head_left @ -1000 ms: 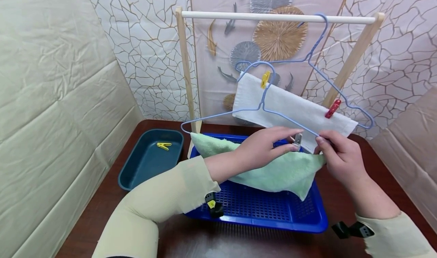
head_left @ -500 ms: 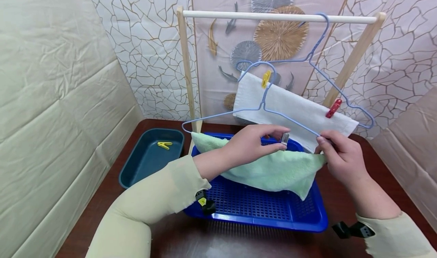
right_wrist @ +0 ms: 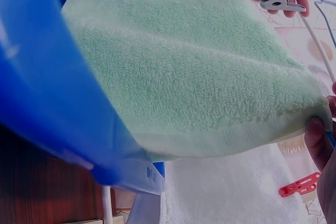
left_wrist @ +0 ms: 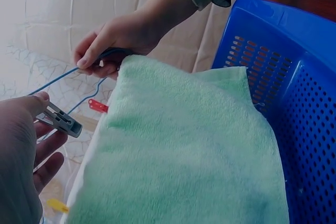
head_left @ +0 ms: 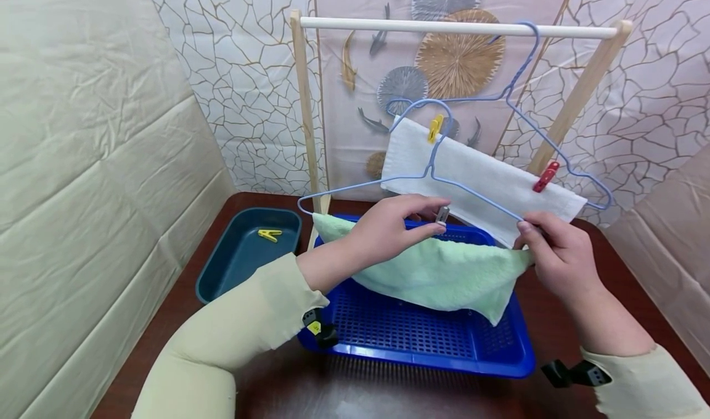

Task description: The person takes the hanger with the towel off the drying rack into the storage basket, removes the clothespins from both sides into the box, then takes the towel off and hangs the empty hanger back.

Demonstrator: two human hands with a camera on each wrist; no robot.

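Note:
A grey clothespin is pinched between thumb and fingers of my left hand, above the green towel's upper edge. My right hand grips the right end of a blue wire hanger together with a corner of the light green towel. That towel drapes from the hanger's lower part, over the blue basket. In the right wrist view the clothespin stands apart from the towel. Part of the towel is hidden behind my left forearm in the head view.
Behind, a second blue hanger hangs on the rack's white rod. It bears a white towel with a yellow clothespin and a red clothespin. To the left, a teal tray holds a yellow clothespin.
My left hand has moved left along the towel's upper edge, away from my right hand, with the grey clothespin still pinched. My right hand holds its place on hanger and towel.

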